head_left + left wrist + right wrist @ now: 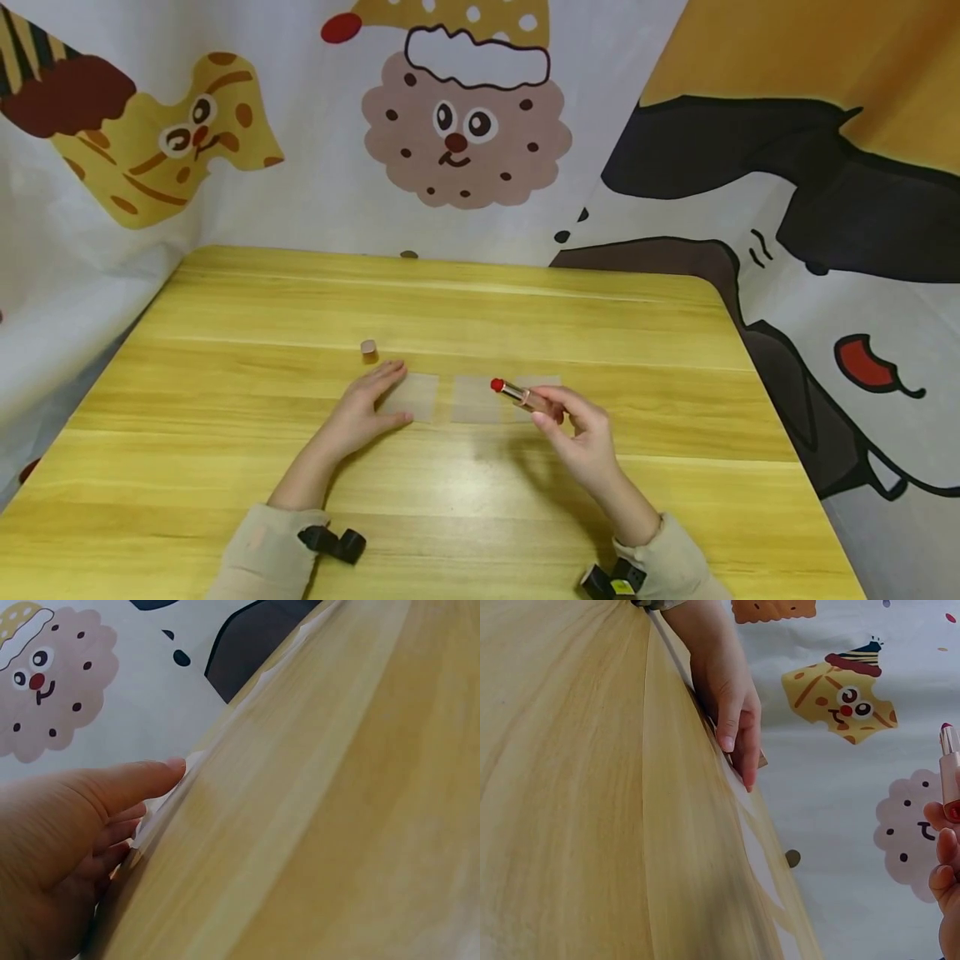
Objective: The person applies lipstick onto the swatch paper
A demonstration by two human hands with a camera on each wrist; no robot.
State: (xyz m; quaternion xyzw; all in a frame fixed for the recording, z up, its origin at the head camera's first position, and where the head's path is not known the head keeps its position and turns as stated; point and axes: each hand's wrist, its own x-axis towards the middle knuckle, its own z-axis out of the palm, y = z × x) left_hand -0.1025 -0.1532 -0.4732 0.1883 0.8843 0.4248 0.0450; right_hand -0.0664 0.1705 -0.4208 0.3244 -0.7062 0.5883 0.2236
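**Right hand (pixel 585 429) holds an uncapped lipstick (pixel 528 400), left hand (pixel 367 412) rests at a pale square (pixel 422 396)**

A white cloth (pixel 300 83) printed with cartoon food figures fills the upper part of the head view and runs down both sides. Below it, the wood-grained table (pixel 465 517) spreads across the middle and bottom of the frame.

Two beige sleeves enter from the bottom edge, the left sleeve (pixel 262 550) at lower left and the right sleeve (pixel 671 562) at lower right, each with a black device at the cuff.

The hands are well apart. The left hand, left of centre, lies with fingers extended and thumb spread, touching the left part of the pale square. The right hand, right of centre, is raised, pinching the lipstick between thumb and fingers near its base.

Three pale squares lie in a row across the centre of the frame: the one by the left hand, a middle square (pixel 472 402), and a right square (pixel 542 382) partly hidden by the right hand and the lipstick.

The lipstick points toward the upper left from the right hand, its red tip before the middle square, clear of the left hand. The small cap (pixel 368 351) stands on the table just beyond the left hand's fingers.
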